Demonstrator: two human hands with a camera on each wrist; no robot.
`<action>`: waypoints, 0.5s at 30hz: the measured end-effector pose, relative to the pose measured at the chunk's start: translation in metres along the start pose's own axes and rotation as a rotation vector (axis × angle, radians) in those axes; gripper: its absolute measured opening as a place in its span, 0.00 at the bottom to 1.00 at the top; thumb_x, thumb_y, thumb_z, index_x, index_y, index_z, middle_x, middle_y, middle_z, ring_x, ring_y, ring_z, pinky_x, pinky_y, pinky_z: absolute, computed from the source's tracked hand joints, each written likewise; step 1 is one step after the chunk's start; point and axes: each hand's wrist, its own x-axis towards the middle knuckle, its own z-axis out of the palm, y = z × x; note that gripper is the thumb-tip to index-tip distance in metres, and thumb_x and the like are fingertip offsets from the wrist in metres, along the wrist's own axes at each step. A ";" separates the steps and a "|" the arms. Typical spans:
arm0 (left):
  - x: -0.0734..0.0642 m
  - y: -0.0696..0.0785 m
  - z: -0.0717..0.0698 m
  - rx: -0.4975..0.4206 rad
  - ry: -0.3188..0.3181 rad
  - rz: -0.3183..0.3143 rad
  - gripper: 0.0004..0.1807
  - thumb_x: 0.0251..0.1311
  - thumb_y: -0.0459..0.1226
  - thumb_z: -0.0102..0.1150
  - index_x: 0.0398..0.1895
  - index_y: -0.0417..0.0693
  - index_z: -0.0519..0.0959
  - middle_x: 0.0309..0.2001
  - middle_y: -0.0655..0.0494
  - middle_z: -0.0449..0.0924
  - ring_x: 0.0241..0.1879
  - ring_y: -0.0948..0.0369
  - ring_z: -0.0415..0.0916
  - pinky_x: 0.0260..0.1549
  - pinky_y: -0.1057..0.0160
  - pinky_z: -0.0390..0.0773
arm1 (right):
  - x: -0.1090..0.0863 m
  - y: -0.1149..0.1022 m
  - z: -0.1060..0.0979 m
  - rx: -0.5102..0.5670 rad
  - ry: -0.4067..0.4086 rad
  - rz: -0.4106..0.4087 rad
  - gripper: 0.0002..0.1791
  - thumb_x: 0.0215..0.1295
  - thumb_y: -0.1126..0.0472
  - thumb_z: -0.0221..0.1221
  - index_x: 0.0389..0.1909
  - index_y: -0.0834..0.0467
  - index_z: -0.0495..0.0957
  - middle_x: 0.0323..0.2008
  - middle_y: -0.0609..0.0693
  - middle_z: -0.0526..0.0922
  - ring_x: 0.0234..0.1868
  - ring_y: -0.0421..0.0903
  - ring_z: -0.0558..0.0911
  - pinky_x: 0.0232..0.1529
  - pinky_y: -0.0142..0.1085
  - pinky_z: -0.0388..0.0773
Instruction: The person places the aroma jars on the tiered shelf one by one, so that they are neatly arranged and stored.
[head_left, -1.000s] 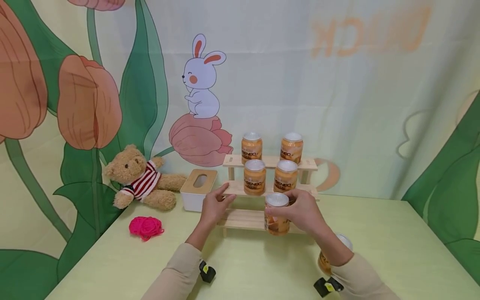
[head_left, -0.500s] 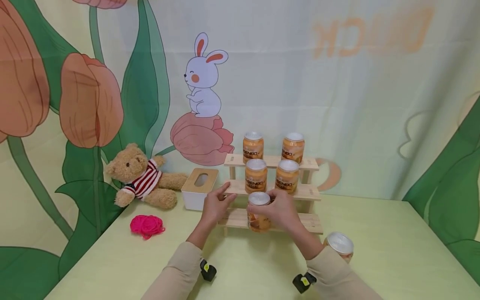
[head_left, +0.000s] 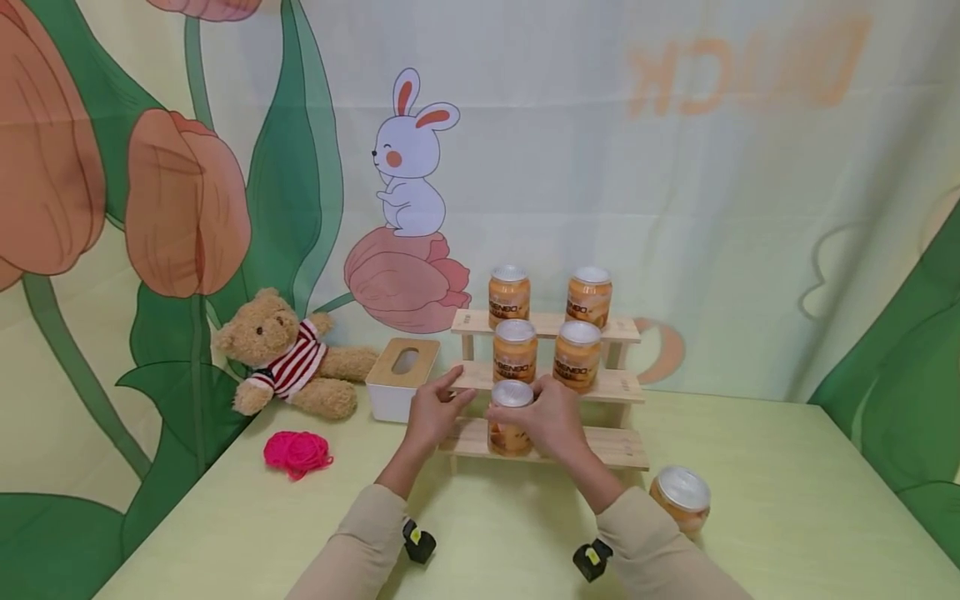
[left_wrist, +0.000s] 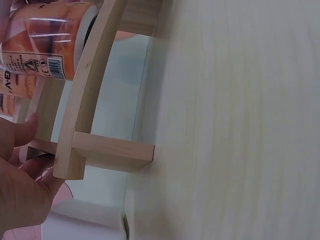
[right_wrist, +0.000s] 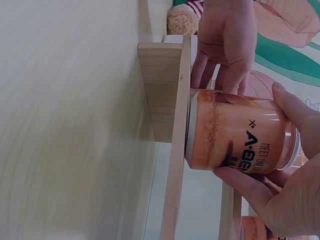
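My right hand [head_left: 551,421] grips an orange can [head_left: 508,439] with a silver lid, thumb and fingers on opposite sides. The can stands upright at the left half of the bottom tier of a three-tier wooden shelf [head_left: 615,446]; in the right wrist view its base is right at the plank. My left hand [head_left: 435,414] holds the left end of the middle tier between thumb and fingers. On the middle tier are two matching cans, a left can [head_left: 514,354] and a right can [head_left: 576,358]. Another pair, a left can [head_left: 509,298] and a right can [head_left: 588,298], occupies the top tier.
One more orange can [head_left: 681,500] stands on the table at the right, beside my right sleeve. Left of the shelf are a white tissue box [head_left: 393,400] with a wooden lid, a teddy bear [head_left: 288,358] and pink yarn [head_left: 296,452]. A printed curtain [head_left: 570,167] hangs behind.
My right hand has carried the can leftward along the front of the shelf and down onto the bottom tier. The left hand has stayed at the shelf's left end.
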 end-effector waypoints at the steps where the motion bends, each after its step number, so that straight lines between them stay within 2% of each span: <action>1: 0.000 0.000 0.000 0.001 0.000 -0.002 0.29 0.63 0.38 0.68 0.67 0.44 0.75 0.63 0.47 0.76 0.41 0.58 0.82 0.23 0.72 0.72 | 0.000 0.000 0.000 -0.005 -0.002 -0.002 0.32 0.38 0.45 0.82 0.33 0.62 0.78 0.29 0.51 0.81 0.28 0.46 0.80 0.26 0.38 0.76; 8: 0.000 0.001 0.002 0.010 0.005 -0.016 0.29 0.63 0.39 0.68 0.67 0.46 0.75 0.63 0.48 0.76 0.45 0.57 0.82 0.25 0.72 0.73 | 0.001 -0.001 0.007 0.002 0.002 -0.019 0.34 0.38 0.46 0.82 0.36 0.64 0.76 0.32 0.53 0.81 0.30 0.47 0.80 0.28 0.39 0.76; 15: 0.000 0.002 0.001 0.024 -0.005 -0.045 0.29 0.64 0.40 0.67 0.68 0.49 0.74 0.65 0.51 0.75 0.38 0.59 0.77 0.21 0.70 0.69 | 0.002 0.002 0.013 -0.026 0.042 -0.051 0.35 0.39 0.44 0.81 0.36 0.63 0.74 0.31 0.52 0.80 0.30 0.46 0.79 0.28 0.38 0.76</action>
